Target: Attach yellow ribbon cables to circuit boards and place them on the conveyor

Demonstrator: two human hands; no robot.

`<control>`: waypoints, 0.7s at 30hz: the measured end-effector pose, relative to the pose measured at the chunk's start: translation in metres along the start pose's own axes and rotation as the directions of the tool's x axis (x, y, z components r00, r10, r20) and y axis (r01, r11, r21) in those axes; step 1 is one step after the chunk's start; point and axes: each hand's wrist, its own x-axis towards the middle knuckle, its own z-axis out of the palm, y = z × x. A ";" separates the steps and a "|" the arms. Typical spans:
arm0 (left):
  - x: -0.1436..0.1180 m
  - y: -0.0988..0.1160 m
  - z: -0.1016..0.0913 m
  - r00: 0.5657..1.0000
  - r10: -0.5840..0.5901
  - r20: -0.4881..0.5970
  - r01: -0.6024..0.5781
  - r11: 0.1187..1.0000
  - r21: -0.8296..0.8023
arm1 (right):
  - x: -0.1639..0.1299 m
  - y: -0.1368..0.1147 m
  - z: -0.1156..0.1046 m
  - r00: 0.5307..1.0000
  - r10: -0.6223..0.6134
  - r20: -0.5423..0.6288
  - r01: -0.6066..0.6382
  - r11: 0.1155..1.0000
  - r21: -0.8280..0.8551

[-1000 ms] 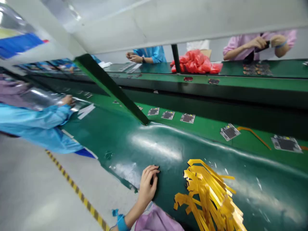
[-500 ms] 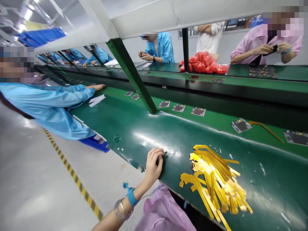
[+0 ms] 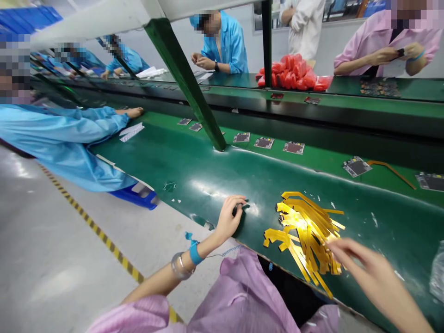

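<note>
Many yellow strips lie touching right hand fingertips.

A single head-worn camera looks forward and down, tilted, across a green workbench running from lower right to upper left of the frame. The wearer's hands sit close at the bottom edge; co-workers across the top appear, probably, well away.
</note>
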 end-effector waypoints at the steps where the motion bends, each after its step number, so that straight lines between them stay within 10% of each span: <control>1: 0.014 -0.002 -0.002 0.999 0.006 0.044 -0.005 1.000 -0.011 | 0.024 0.000 0.017 0.992 -0.068 0.110 0.073 0.996 -0.044; 6: 0.138 -0.026 0.004 0.958 0.106 0.267 -0.100 0.994 -0.035 | 0.118 -0.003 0.089 0.954 -0.220 0.202 0.253 0.955 -0.155; 12: 0.287 -0.059 0.061 0.890 0.067 0.452 -0.097 0.994 0.043 | 0.132 0.007 0.098 0.942 -0.238 0.237 0.280 0.946 -0.162; 17: 0.331 -0.061 0.095 0.809 -0.025 0.587 -0.050 0.993 0.111 | 0.123 0.004 0.079 0.967 -0.215 0.136 0.231 0.966 -0.113; 21: 0.341 -0.045 0.096 0.825 -0.091 0.558 0.003 0.988 0.157 | 0.102 -0.005 0.057 0.990 -0.137 -0.031 0.138 0.990 0.013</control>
